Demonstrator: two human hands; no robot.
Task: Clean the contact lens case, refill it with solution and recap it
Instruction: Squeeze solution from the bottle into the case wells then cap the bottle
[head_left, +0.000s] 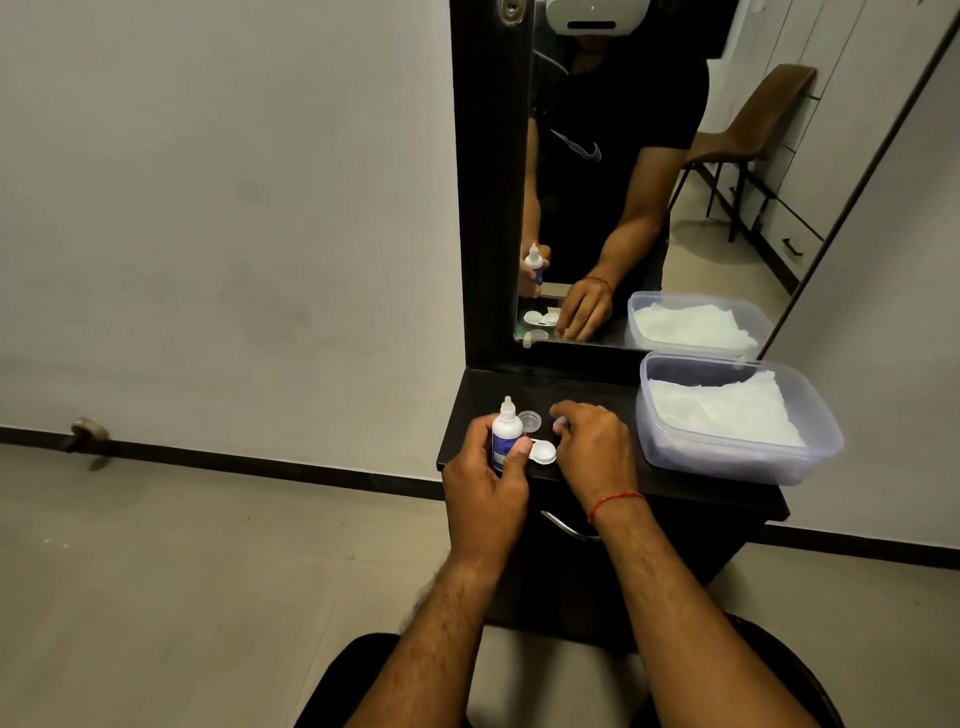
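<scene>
Left hand (485, 467) wrapped around solution bottle (505, 434), upright at frame centre, nozzle up, probably ready for pouring. Right hand (592, 447) curled over contact lens case (543, 451) on dark shelf (597, 387); grip unclear. Loose cap (530, 420) just behind.

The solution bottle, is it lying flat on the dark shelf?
No, the solution bottle is upright, gripped in the left hand.

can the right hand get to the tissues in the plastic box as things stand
Probably yes: the right hand sits beside the open plastic box, and nothing lies between it and the tissues.
</scene>
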